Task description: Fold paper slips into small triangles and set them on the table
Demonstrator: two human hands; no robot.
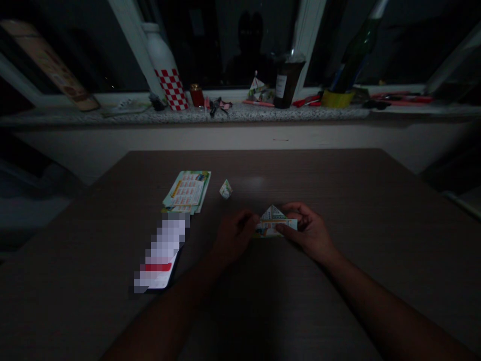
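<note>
Between my two hands is a printed sheet of paper (272, 224), folded so that a triangular peak rises above a straight lower band. My right hand (310, 228) pinches its right side, thumb across the front and fingers behind. At the left edge, the thumb and fingers of my left hand (238, 228) close on the paper; that hand is in shadow. A small folded paper piece (226, 189) sits on the table just beyond my left hand. Farther left lies a stack of printed sheets (188, 190) with calendar-like grids.
A lit phone (161, 255), its screen blurred, lies left of my left forearm on the brown table (356, 190). On the granite sill (240, 115) behind stand a checkered bottle (171, 80), a small red jar (196, 95), a dark drink cup (287, 82) and a green bottle (353, 55).
</note>
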